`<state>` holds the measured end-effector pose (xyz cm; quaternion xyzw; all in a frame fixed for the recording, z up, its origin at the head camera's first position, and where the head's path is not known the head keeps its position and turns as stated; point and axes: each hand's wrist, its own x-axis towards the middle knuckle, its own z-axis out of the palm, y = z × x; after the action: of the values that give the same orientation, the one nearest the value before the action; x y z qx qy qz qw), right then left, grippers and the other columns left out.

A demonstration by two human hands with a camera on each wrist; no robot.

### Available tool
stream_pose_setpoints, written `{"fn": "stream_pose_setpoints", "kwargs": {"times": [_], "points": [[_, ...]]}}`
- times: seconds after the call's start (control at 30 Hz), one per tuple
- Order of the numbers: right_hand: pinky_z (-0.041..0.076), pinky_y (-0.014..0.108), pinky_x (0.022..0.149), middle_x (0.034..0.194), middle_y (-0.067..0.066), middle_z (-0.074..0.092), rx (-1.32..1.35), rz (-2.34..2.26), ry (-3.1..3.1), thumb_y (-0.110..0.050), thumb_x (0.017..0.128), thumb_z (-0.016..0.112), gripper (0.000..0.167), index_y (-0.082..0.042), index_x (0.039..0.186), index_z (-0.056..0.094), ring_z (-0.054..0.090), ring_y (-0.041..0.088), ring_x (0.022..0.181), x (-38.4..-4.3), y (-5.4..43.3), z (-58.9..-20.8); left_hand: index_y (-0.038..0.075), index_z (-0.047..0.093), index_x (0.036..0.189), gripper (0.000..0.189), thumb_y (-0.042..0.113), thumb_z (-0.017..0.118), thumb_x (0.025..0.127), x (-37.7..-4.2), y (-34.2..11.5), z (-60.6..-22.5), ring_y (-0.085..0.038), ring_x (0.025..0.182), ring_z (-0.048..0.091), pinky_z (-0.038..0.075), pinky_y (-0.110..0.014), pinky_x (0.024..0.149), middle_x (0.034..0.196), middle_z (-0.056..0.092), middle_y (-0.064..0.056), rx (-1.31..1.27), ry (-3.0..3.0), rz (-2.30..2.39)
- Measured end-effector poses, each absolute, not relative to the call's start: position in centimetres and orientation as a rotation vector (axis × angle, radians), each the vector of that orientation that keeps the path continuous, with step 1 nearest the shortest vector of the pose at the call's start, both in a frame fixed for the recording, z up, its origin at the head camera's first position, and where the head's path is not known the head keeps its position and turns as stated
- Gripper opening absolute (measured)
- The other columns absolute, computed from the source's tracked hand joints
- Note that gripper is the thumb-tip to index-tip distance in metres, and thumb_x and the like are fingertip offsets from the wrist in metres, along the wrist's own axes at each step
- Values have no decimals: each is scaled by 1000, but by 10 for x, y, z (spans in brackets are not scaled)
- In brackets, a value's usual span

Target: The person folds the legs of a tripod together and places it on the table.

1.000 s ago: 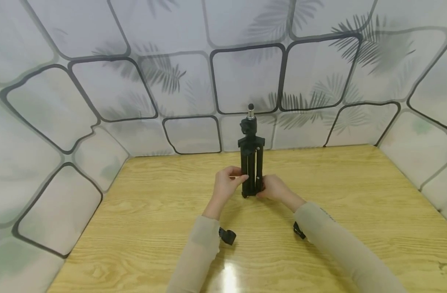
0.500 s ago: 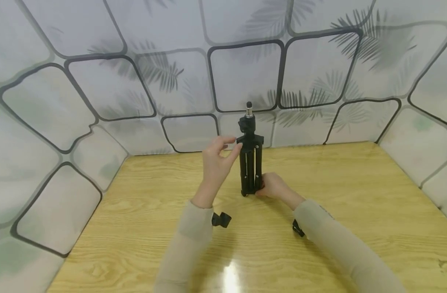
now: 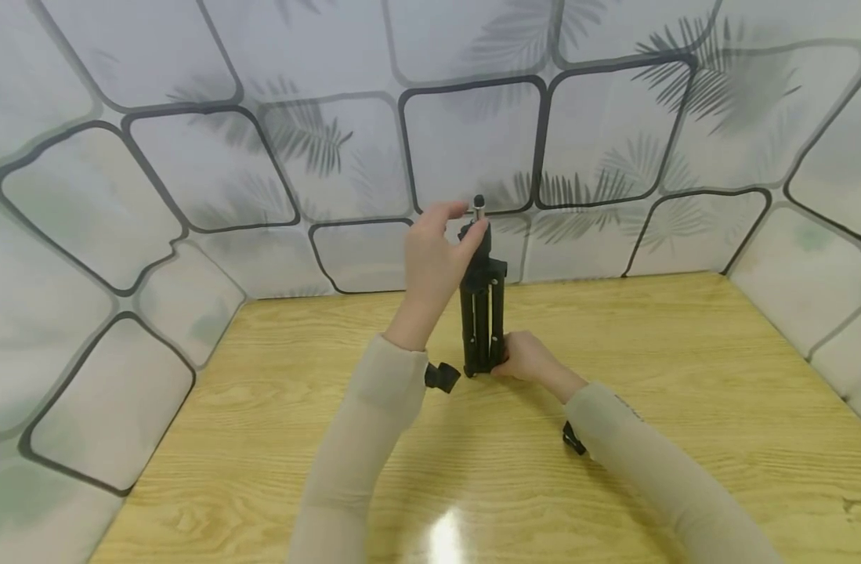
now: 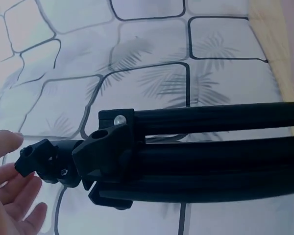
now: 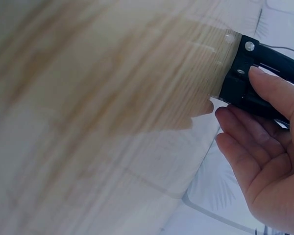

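A folded black tripod (image 3: 482, 321) stands upright on the wooden table, its legs together and a silver stud with a black tip on top. My left hand (image 3: 437, 251) is raised beside its upper part, thumb and fingers parted in a loose curve around the top. In the left wrist view, those fingers (image 4: 24, 196) are spread near a black clamp knob (image 4: 36, 156), with a gap showing between. Low down, my right hand (image 3: 532, 362) grips the tripod's foot; in the right wrist view the thumb (image 5: 272, 88) presses the black leg end (image 5: 240, 78) and the fingers lie beneath.
The wooden table (image 3: 296, 407) reaches back to a pale wall covering (image 3: 352, 172) with dark rounded outlines and leaf prints. A black wrist camera (image 3: 442, 377) sits under the left sleeve, another black device (image 3: 573, 439) under the right one.
My left hand has let go of the lower legs and risen along the tripod to its top. The right hand has stayed at the foot, and the tripod still stands in place.
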<state>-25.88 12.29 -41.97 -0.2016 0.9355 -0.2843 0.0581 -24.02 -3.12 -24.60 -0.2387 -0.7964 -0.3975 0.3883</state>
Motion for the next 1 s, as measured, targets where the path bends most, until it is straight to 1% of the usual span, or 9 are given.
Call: {"fn": "stream_pose_setpoints", "kwargs": {"times": [0.2, 0.33, 0.47, 0.63, 0.8, 0.93, 1.0], "points": [[46, 29, 55, 65, 2, 61, -594, -871, 2824, -11, 67, 76, 20, -1, 80, 64, 56, 13, 58, -258, 122, -420, 2, 63, 102, 26, 19, 64, 83, -247, -26, -242, -14, 91, 57, 44, -24, 78, 98, 63, -7, -520, -2164, -1237], [46, 29, 54, 65, 1, 61, -586, -882, 2808, -11, 68, 76, 20, -1, 80, 64, 55, 13, 57, -257, 121, -420, 3, 63, 101, 24, 19, 63, 83, -250, -25, -243, -12, 89, 57, 43, -24, 80, 96, 63, -6, -507, -2182, -1328], [46, 29, 53, 62, 1, 60, -642, -862, 2834, -11, 66, 76, 18, -2, 76, 63, 55, 13, 55, -259, 123, -421, 3, 64, 99, 23, 19, 65, 82, -252, -26, -241, -11, 85, 58, 43, -22, 79, 93, 64, -6, -513, -2172, -1399], [45, 30, 52, 59, 0, 58, -737, -830, 2878, -10, 63, 76, 17, -3, 69, 61, 53, 13, 53, -262, 128, -416, 1, 66, 93, 21, 15, 69, 78, -249, -32, -233, -12, 80, 58, 44, -20, 73, 86, 65, -8, -557, -2171, -1496], [44, 31, 53, 60, 0, 59, -771, -781, 2886, -9, 63, 75, 16, -6, 70, 60, 51, 14, 54, -264, 137, -407, 0, 67, 90, 20, 11, 72, 75, -240, -52, -228, -15, 77, 58, 46, -24, 69, 83, 64, -7, -548, -2164, -1643], [47, 35, 60, 67, 1, 61, -841, -731, 2932, -10, 64, 75, 16, -5, 74, 62, 57, 18, 63, -266, 148, -399, 0, 66, 91, 24, 14, 74, 73, -233, -81, -229, -15, 74, 56, 46, -26, 66, 80, 63, -4, -456, -2145, -1687], [48, 37, 65, 72, 3, 62, -852, -729, 2940, -8, 65, 73, 15, -5, 76, 63, 59, 22, 69, -265, 153, -395, -2, 65, 92, 27, 15, 74, 73, -231, -96, -232, -14, 74, 55, 45, -26, 67, 78, 61, -1, -407, -2154, -1691]]}}
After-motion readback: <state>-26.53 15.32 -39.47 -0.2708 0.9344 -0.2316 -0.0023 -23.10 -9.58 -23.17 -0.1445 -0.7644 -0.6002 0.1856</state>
